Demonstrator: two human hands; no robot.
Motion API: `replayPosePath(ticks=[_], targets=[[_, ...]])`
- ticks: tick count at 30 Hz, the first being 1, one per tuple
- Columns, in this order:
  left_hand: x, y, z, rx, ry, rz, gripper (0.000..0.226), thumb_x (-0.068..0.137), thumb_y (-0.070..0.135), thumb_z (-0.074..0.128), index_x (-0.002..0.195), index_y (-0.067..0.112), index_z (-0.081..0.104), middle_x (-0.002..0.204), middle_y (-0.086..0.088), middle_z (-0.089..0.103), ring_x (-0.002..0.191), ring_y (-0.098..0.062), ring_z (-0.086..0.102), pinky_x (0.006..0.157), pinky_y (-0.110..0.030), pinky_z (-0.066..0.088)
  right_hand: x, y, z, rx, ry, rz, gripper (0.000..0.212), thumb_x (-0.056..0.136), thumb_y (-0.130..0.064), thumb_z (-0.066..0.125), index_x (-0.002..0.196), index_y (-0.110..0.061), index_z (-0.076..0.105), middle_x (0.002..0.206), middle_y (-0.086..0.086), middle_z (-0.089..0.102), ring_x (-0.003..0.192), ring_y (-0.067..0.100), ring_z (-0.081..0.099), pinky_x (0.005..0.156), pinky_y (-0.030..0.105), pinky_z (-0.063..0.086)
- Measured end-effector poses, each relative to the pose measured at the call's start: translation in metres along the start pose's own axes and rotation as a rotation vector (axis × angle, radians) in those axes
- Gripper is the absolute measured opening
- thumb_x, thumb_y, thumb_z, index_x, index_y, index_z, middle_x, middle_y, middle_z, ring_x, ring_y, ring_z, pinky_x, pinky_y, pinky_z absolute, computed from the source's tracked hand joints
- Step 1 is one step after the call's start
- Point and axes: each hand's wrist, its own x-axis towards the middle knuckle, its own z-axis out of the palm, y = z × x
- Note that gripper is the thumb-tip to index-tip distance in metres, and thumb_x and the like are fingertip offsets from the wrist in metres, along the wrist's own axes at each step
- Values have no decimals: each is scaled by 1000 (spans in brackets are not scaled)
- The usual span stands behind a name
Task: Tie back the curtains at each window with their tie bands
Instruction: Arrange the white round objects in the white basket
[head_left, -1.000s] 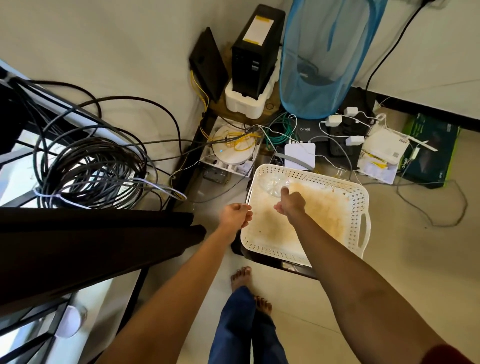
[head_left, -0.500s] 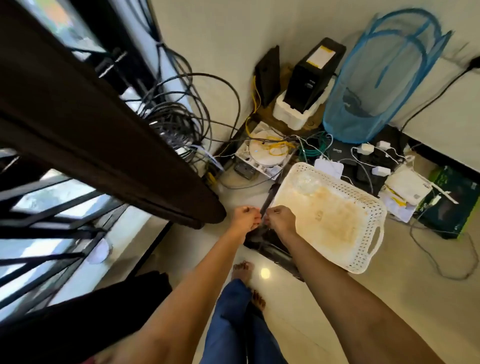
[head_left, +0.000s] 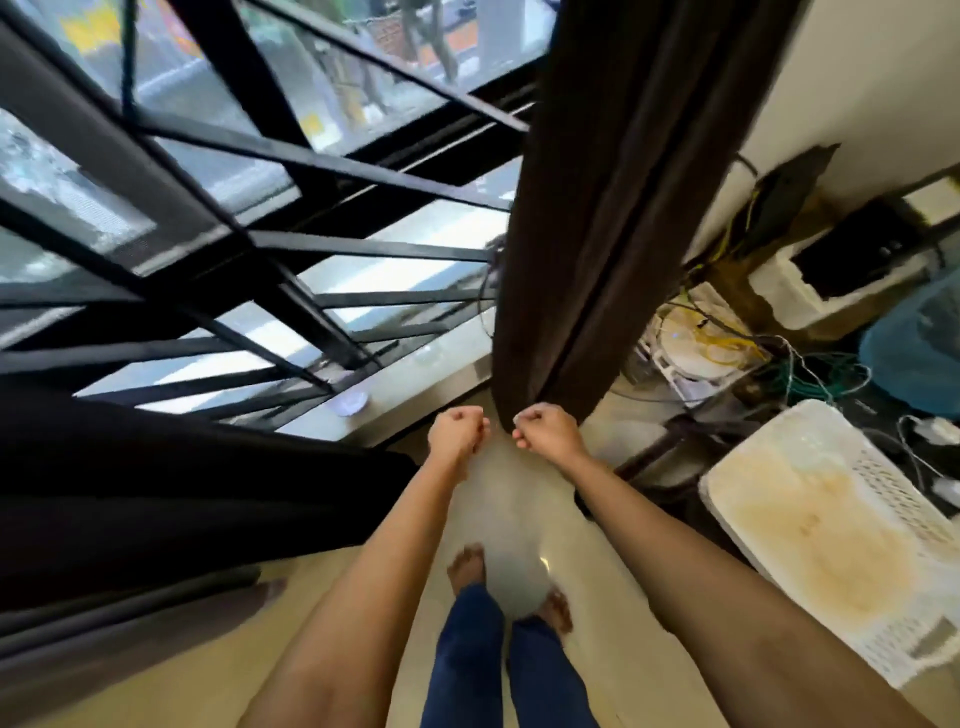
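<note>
Curtain (head_left: 597, 234) hangs bunched at frame centre; left hand (head_left: 457, 431) and right hand (head_left: 545, 431) fisted at its hem, probably to gather it. Can't tell if they grip anything.

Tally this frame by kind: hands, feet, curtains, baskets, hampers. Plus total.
Hands: 2 (left hand, right hand)
Feet: 2 (left foot, right foot)
Curtains: 2 (centre curtain, left curtain)
Baskets: 1 (white basket)
Hampers: 1 (blue mesh hamper)
Total: 8
</note>
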Motion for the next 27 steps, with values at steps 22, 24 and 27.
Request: replayPosePath(ticks=[22,24,27], targets=[[257,-112,-139,-488,280,-293,18,98,29,47,95,11,50,90,-3,50,72,-13,53,65,-23,49,164,14,236,4,-214,18,13,93,-13,54,92,-5,63,75,7,65,57,12,57,51,17,44],[278,-119,-146,-534,269,-287,27,98,31,47,114,9,52,115,-8,51,87,-18,56,73,-27,52,179,19,246,-5,-219,18,13,93,-13,54,91,-5,63,72,5,64,55,12,56,49,17,43],[302,-127,-157,-551,316,-273,45,98,26,44,135,1,41,131,-17,50,94,-22,58,60,-22,53,195,23,255,-20,-221,26,13,93,-15,55,93,-5,63,72,4,65,54,10,56,45,14,43]])
